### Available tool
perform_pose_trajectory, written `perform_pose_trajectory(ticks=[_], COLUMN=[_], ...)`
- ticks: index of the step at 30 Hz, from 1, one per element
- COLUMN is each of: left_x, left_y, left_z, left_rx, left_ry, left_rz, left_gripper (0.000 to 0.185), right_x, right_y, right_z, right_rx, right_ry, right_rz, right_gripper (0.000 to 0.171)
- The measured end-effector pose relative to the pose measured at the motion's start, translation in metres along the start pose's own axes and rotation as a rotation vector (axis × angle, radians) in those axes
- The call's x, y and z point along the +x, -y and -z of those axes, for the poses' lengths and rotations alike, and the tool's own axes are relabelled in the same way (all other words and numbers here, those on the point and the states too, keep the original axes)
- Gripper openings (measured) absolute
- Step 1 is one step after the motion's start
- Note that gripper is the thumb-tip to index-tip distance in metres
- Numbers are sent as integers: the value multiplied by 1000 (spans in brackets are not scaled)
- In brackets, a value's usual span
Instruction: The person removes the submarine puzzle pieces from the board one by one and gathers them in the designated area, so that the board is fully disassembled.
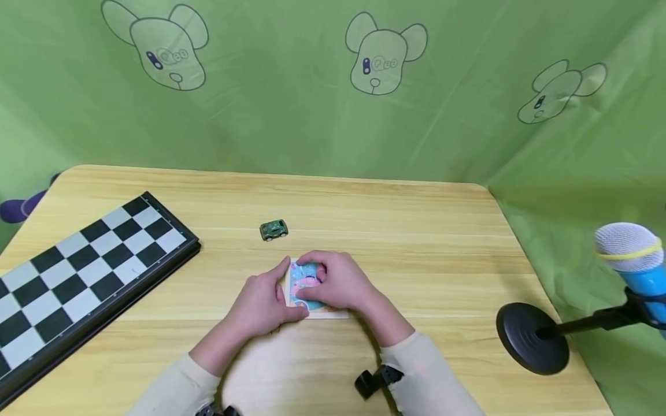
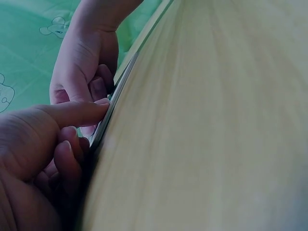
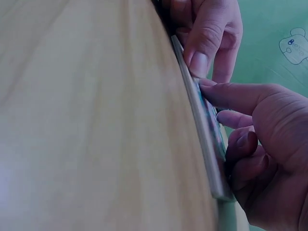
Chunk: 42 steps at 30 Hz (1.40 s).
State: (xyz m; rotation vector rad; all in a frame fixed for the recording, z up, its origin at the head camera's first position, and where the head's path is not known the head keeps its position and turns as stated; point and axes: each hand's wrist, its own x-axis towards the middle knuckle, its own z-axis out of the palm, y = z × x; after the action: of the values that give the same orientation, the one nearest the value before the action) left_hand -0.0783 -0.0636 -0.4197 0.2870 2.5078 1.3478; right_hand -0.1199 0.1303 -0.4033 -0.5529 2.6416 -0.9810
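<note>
Both my hands are at work on a small picture board (image 1: 307,282) that lies flat on the wood-grain table (image 1: 416,248), in front of me and near the middle. Its printed face shows blue and pink, with a pale border along the near side; my fingers cover much of the design. Left hand (image 1: 257,303): thumb and forefinger spread along the board's left side, thumb on the near edge, forefinger at the far left corner, gripping it; the remaining fingers are bent in, as the left wrist view confirms. Right hand (image 1: 338,280): partly closed over the printed face, thumb and forefinger arched with a gap between their tips, holding at the picture; whether they pinch a separate piece I cannot tell. In the right wrist view my two thumb tips are close together at the board's near edge. Beyond the board, well clear of my fingers, a dark green toy car (image 1: 273,230) stands on the table. To the left, a black-framed chessboard (image 1: 93,268) lies at a slant, cut off by the picture edge. To the right, a blue microphone (image 1: 629,248) with a yellow band leans on a stand with a round black base (image 1: 533,338). Green curtain (image 1: 281,115) with outlined animal heads behind.
</note>
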Motion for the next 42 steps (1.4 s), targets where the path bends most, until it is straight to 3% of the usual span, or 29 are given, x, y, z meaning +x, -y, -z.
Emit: perform_pose_trajectory(ticks=[19,27,42], left_x=[0,1,1], left_y=[-1,0,1], left_z=[1,1,0], left_rx=[4,2,-15], left_ry=[-2,1,1], left_rz=[19,26,24], left_gripper=[105,106,107], right_x=[8,9,8], right_y=[7,9,7], right_z=[2,-2,-6], right_rx=[-12,123,200], right_ry=[60,51,6], right_rz=[-19,-95,-114], right_gripper=[49,47,51])
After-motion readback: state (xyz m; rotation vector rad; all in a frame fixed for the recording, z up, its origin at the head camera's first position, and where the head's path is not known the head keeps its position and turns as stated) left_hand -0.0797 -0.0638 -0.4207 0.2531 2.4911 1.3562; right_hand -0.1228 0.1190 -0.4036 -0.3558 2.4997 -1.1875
